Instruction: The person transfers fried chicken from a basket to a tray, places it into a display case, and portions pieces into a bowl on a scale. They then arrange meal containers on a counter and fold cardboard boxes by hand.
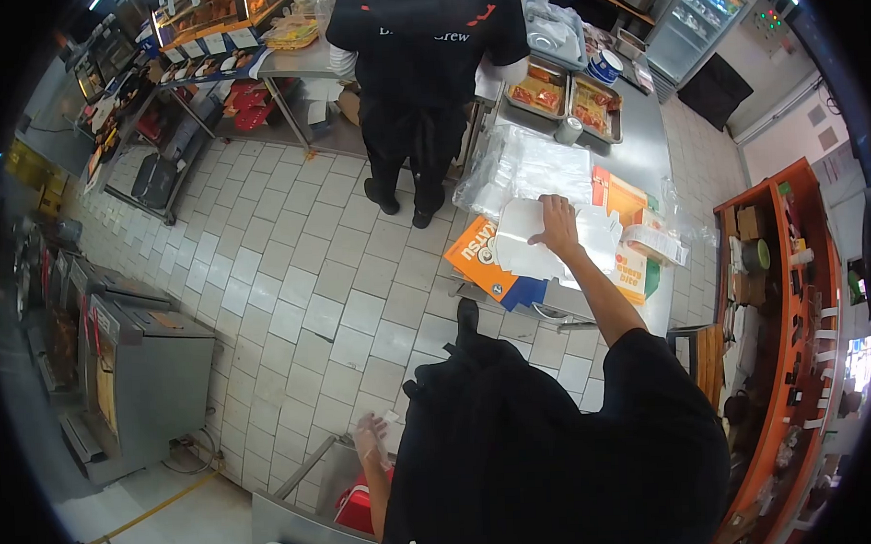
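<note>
My right hand [557, 226] rests on a white flat-folded carton [522, 232], thumb and fingers apart. Under and beside that carton lie an orange printed box panel [481, 258] reading "KATSU" and a blue piece [524, 293]. Clear plastic sheets or bags [537, 165] are piled just beyond. To its right is a curled paper strip [657, 242] on orange and white printed packaging [623, 193]. My left hand [369, 439], in a clear plastic glove, hangs low on the left with fingers stretched out. Below it are a steel counter edge [313, 468] and a red item [353, 505].
A co-worker [428, 71] in black stands ahead, left of the steel table [647, 149]. Metal trays of food [539, 88] and a can [569, 130] sit on the table. An orange shelf [769, 356] stands right; grey kitchen equipment [156, 368] stands left on the tiled floor [298, 306].
</note>
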Demonstrator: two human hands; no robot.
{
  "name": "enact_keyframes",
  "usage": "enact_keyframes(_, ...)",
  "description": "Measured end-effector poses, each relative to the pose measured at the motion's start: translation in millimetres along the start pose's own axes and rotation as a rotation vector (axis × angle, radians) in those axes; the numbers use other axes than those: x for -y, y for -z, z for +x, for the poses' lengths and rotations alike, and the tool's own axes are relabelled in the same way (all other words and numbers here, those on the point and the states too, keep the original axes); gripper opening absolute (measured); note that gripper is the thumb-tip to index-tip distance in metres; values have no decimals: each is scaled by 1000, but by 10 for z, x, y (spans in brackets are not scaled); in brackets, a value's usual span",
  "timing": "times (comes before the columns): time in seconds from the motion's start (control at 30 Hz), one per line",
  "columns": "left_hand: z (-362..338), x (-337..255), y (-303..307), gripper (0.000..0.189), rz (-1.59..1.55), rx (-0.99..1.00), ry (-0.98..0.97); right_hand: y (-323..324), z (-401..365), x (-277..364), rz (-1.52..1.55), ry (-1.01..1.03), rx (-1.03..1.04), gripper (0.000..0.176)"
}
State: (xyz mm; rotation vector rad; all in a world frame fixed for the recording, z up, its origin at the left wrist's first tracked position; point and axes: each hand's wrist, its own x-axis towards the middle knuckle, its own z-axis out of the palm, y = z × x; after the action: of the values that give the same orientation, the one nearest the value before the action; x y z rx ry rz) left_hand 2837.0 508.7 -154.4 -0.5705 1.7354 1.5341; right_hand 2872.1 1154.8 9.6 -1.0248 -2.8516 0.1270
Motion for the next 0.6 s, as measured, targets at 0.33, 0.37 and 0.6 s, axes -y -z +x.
enact_keyframes(0.33,-316,523,225,48,852,209,-83,-79,-171,-14,10,94,-168,89)
enact_keyframes(0.37,-310,481,224,48,833,202,-71,-88,-202,-13,10,88,-159,89)
enact_keyframes(0.6,-240,37,96,46,428,104,51,-59,-286,42,27,77,-173,82)
